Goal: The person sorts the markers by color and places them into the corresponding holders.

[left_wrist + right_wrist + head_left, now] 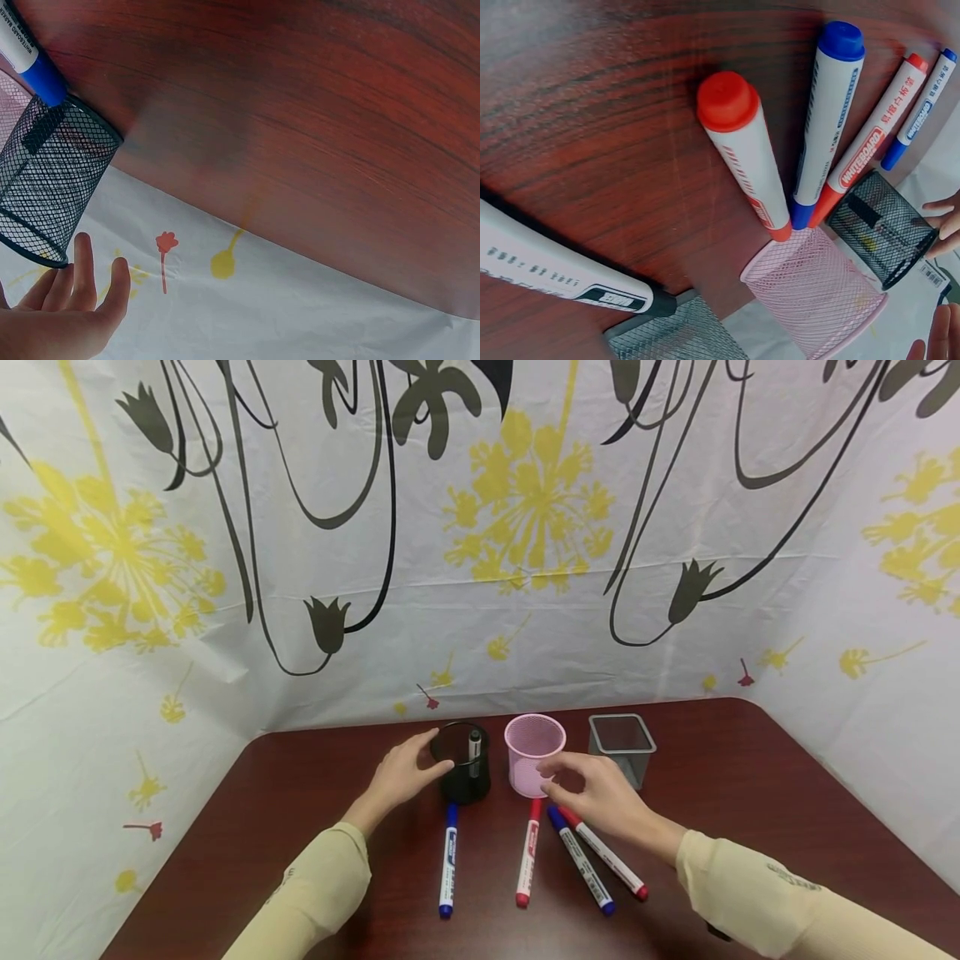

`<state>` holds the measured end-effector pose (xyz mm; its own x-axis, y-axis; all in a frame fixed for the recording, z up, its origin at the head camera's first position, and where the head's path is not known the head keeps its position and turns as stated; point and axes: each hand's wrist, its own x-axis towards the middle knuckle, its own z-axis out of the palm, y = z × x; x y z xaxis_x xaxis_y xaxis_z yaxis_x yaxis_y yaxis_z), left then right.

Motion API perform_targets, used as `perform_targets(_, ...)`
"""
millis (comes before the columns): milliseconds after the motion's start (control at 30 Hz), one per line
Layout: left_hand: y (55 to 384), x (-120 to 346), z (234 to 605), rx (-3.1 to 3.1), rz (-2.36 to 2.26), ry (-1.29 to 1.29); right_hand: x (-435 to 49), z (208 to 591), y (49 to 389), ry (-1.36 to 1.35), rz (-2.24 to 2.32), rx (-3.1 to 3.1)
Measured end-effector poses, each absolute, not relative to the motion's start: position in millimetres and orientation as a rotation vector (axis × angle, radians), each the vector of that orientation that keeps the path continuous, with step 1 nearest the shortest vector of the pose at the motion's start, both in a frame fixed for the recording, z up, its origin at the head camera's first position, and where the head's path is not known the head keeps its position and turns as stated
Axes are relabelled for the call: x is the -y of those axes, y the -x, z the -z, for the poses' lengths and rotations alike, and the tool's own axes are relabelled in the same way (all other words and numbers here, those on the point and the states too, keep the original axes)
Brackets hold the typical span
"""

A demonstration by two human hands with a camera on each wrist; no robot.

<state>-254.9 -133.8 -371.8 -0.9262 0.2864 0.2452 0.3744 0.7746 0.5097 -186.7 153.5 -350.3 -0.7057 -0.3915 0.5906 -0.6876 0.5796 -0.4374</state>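
Patterned sheet (450, 643) behind table (300, 793), left hand (401, 770) loosely spread, gripping nothing, at black cup (457, 789) containing one marker (475, 746), right hand (602, 789) partly spread, empty, near pink cup (522, 774), grey cup (636, 768) alongside, further markers (528, 856) lying in front.

Pale sheen across the tabletop (577, 112)

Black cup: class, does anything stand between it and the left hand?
Nothing visible does: the left hand is at the rim of the black cup. The leftmost blue marker lies in front, off that path.
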Motion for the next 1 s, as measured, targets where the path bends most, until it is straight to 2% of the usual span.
perform_targets(1000, 252.5, 135.2, 372.2, 2.808, 0.868, 0.522, -182.0, 372.3, 177.6, -0.837, -0.92, 2.455)
